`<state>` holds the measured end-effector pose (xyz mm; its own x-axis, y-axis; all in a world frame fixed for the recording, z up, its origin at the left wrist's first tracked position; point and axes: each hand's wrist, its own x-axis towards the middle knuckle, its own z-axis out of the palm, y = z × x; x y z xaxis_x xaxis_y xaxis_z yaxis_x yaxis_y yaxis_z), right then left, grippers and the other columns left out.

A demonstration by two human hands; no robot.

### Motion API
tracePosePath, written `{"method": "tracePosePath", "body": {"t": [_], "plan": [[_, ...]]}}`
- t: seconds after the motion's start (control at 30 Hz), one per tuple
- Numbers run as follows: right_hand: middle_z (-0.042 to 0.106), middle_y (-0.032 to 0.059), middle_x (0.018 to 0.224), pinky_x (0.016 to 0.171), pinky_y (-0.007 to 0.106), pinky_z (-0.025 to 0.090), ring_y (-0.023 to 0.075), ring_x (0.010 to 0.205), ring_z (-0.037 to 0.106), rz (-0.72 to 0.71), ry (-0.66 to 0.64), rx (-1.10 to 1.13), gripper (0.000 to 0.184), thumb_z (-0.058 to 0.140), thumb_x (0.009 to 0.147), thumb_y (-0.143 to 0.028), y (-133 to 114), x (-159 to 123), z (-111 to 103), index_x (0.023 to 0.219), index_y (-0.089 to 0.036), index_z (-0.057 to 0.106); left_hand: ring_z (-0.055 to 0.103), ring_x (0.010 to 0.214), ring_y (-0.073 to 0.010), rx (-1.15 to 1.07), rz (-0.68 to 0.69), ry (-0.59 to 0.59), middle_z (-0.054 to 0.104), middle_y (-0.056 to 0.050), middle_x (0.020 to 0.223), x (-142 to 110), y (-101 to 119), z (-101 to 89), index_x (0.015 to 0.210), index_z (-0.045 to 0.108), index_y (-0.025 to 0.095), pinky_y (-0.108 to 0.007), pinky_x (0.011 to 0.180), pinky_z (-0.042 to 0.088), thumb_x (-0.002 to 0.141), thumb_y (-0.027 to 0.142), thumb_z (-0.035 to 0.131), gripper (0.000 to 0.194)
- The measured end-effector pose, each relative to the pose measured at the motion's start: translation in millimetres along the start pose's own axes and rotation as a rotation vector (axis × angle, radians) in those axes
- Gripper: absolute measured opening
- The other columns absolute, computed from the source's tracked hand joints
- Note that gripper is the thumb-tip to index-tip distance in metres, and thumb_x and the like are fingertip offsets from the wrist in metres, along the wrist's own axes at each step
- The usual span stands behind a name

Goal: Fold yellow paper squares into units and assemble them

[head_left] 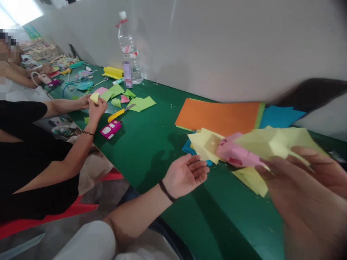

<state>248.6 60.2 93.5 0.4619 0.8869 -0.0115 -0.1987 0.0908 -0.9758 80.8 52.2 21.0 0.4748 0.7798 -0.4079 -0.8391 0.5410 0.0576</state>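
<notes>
My left hand (184,176) is palm up and open over the green table (151,155), holding nothing. Its fingertips are near a folded pale yellow paper piece (204,144). My right hand (306,191) is close to the camera, blurred, and grips a folded paper form of pale yellow (271,142) and pink (235,151) sheets. Another yellow paper piece (252,180) shows below it. An orange paper sheet (217,116) and a blue paper sheet (280,116) lie beyond my hands.
A co-worker's hands (93,105) hold a small yellow paper at the table's left side. Nearby are a yellow utility knife (116,113), a pink box (110,129), green paper scraps (139,104) and a plastic water bottle (127,47). A white wall (230,47) runs along the table's far edge.
</notes>
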Motion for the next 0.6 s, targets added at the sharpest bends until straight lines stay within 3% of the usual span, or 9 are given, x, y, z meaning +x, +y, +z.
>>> {"method": "tracePosePath", "body": {"t": [0.2, 0.33, 0.47, 0.6], "plan": [[0.061, -0.0028, 0.069, 0.056, 0.029, 0.049, 0.0129, 0.062, 0.058, -0.021, 0.116, -0.023, 0.044, 0.081, 0.046, -0.016, -18, 11, -28, 0.087, -0.024, 0.066, 0.067, 0.073, -0.0141, 0.075, 0.024, 0.035, 0.068, -0.004, 0.076, 3, 0, -1.8, 0.086, 0.065, 0.012, -0.026, 0.072, 0.049, 0.091, 0.027, 0.054, 0.018], [0.062, -0.0028, 0.066, 0.055, 0.026, 0.048, 0.0113, 0.061, 0.057, -0.005, 0.2, -0.006, 0.048, 0.082, 0.04, -0.015, -4, 19, -56, 0.084, -0.021, 0.065, 0.066, 0.074, -0.0139, 0.257, 0.072, 0.061, 0.068, -0.004, 0.078, 2, -3, -1.5, 0.086, 0.065, 0.013, -0.025, 0.071, 0.049, 0.086, 0.028, 0.061, 0.015], [0.062, -0.0034, 0.064, 0.056, 0.026, 0.048, 0.0114, 0.059, 0.059, 0.099, 0.269, 0.005, 0.049, 0.084, 0.04, -0.018, 26, 34, -90, 0.085, -0.021, 0.064, 0.065, 0.078, -0.0159, 0.823, 0.216, -0.004, 0.069, -0.007, 0.087, -2, -12, 9.5, 0.09, 0.066, 0.014, -0.026, 0.071, 0.048, 0.078, 0.031, 0.068, 0.021], [0.061, -0.004, 0.063, 0.059, 0.026, 0.049, 0.0124, 0.062, 0.061, 0.165, 0.253, 0.02, 0.048, 0.084, 0.045, -0.023, 48, 44, -107, 0.088, -0.021, 0.062, 0.063, 0.079, -0.0161, 1.47, 0.2, -0.139, 0.066, -0.01, 0.11, 6, -26, 29.2, 0.109, 0.065, 0.019, -0.024, 0.065, 0.046, 0.078, 0.028, 0.066, 0.032]]}}
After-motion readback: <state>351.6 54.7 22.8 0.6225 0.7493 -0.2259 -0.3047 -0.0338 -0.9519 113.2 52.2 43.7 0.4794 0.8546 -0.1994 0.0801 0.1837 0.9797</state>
